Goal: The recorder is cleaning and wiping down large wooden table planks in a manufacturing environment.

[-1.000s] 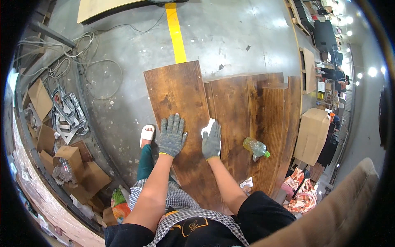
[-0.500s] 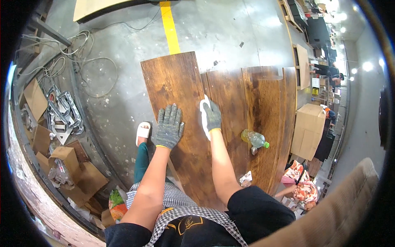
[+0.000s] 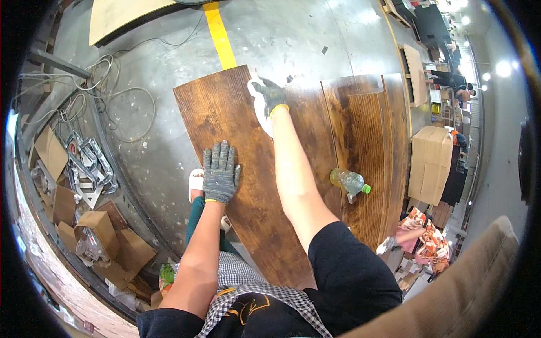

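A long brown wood-grain board (image 3: 211,110) lies at an angle before me, on top of other brown boards (image 3: 307,121). My left hand (image 3: 221,174), in a grey knit glove, rests flat on the board near its left edge, fingers stretched out. Toward the board's far right corner, my gloved right hand (image 3: 271,94) grips a white cloth (image 3: 261,114) against the right edge. Part of the cloth is hidden under that hand. To the right, a clear plastic bottle (image 3: 350,181) with a green cap and yellowish liquid lies on its side on the boards.
Coiled cables (image 3: 135,115) lie on the grey floor at left, beside metal clamps (image 3: 90,166) and open cardboard boxes (image 3: 98,234). A large carton (image 3: 429,166) stands at right. A person in a patterned orange top (image 3: 431,239) is at lower right.
My right hand has slid the cloth away from me along the board's right edge to near the far corner. My left hand stays flat on the board. The view has shifted slightly.
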